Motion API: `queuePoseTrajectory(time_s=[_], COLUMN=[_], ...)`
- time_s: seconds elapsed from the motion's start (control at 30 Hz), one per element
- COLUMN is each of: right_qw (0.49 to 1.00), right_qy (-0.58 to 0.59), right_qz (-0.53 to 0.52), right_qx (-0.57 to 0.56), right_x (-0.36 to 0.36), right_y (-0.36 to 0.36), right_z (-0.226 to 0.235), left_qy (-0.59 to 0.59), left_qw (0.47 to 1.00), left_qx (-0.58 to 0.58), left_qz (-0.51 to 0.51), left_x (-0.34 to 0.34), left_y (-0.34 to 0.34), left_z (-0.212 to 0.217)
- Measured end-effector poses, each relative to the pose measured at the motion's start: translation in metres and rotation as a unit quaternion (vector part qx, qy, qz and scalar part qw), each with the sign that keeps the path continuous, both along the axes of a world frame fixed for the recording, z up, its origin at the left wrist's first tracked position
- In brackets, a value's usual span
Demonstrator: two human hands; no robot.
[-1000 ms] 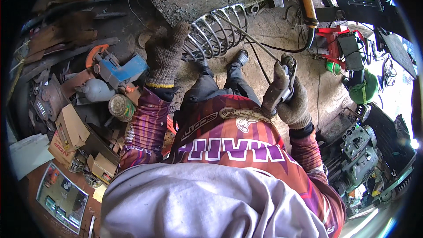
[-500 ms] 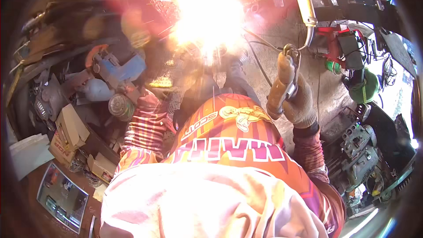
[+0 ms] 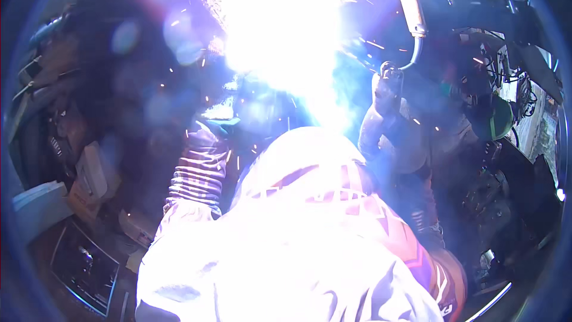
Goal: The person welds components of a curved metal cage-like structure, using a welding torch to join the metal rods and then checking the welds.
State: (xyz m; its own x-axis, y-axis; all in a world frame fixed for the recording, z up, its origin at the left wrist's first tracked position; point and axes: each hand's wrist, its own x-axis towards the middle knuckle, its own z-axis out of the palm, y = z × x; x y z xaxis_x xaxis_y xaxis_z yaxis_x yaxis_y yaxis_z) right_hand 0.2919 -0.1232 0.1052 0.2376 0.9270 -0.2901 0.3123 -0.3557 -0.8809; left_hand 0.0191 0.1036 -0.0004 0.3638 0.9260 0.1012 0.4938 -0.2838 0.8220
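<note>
Glare from a welding arc (image 3: 286, 30) is flooding the upper middle of the head view, washing out the workpiece beneath it, and orange sparks (image 3: 372, 43) are scattering outward on both sides. The right hand (image 3: 387, 122), gloved, is sitting to the right of the arc, its grip wrapped closed around the welding electrode holder (image 3: 390, 80), which is standing up out of the fist. From the holder's top a cable (image 3: 412, 18) is curving up and away toward the top edge. The left hand (image 3: 253, 104), also gloved, is lying just left of and below the arc, half lost in the light; whether its grip is closed on anything cannot be told, since the fingers are burnt out by the glare. The left forearm, in a striped sleeve (image 3: 193, 173), is reaching up from the lower middle toward it. The person's pale top (image 3: 286, 250) with red-orange stripes is filling the lower middle of the view and glowing white from the arc. Everything outside the flash is showing dim and blue. On the left, a cardboard box (image 3: 92, 170) is lying among dark clutter, and a flat dark tray (image 3: 83, 268) is sitting low near the edge. On the right, a green rounded object (image 3: 500, 116) is showing beside dark machinery (image 3: 494, 197); no finer detail can be made out there.
</note>
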Motion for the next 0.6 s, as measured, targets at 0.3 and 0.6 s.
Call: queuePoseTrajectory(time_s=[0.3, 0.6], right_qw=[0.995, 0.969], right_qy=[0.078, 0.188], right_qz=[-0.056, -0.146], right_qx=[0.008, 0.06], right_x=[-0.001, 0.005], right_y=[-0.012, -0.027], right_z=[-0.008, -0.022], left_qy=[0.027, 0.053], left_qw=[0.999, 0.996], left_qx=[0.035, 0.069], left_qz=[-0.01, -0.02], left_x=[0.005, 0.009], left_y=[-0.001, 0.001], left_z=[-0.001, -0.004])
